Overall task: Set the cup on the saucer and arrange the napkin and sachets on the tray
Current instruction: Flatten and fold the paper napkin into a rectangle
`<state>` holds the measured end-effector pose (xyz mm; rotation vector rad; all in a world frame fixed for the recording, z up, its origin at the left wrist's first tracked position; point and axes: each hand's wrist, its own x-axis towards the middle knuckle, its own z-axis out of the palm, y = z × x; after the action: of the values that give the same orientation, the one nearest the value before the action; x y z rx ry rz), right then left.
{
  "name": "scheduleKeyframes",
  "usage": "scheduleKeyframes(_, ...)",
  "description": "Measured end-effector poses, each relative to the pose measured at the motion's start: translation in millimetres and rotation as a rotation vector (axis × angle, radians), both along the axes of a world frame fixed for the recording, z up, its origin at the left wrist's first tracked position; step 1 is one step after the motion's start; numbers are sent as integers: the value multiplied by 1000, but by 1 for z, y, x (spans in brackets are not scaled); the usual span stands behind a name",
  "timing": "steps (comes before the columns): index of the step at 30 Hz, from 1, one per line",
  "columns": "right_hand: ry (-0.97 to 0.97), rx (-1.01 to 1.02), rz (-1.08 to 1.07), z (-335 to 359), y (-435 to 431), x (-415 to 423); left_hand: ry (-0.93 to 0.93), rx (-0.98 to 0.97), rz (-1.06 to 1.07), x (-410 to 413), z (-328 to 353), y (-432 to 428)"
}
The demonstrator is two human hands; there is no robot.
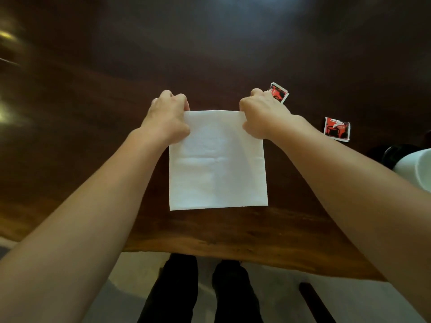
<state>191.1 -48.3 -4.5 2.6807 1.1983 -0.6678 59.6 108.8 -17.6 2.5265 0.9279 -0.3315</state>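
Left hand (pixel 164 117) and right hand (pixel 262 115) pinch the square white paper napkin's (pixel 218 166) top corners on the dark wooden table (pixel 210 54); 2 red-and-black sachets (pixel 278 92) (pixel 337 129) centre-right, print unreadable.

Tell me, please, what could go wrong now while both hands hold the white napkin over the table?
1. The napkin is thin paper pinched at its far corners by the left hand and right hand; pulling apart might tear it.
2. The right hand is close to one red sachet and could knock it.
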Motion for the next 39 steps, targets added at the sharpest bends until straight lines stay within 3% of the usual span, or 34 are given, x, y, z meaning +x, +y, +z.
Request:
scheduleKeyframes(6,113,188,-68,7,-17,7,-4,88,-4,-4,11,-3)
scheduleKeyframes(12,73,448,-101,35,-36,17,-225,-1,-1,-11,36,-7)
scheduleKeyframes(20,48,628,91,44,-81,-12,-393,108,-216,-60,55,-39)
scheduleKeyframes(28,72,480,188,-9,-134,-71,-314,72,-264,-119,-8,-84)
scheduleKeyframes(35,110,403,86,-23,-145,-82,-246,-43,-222,-131,-13,-88)
scheduleKeyframes(39,66,501,5,-13,-137,-78,-426,-3,-37,-118,-7,-84)
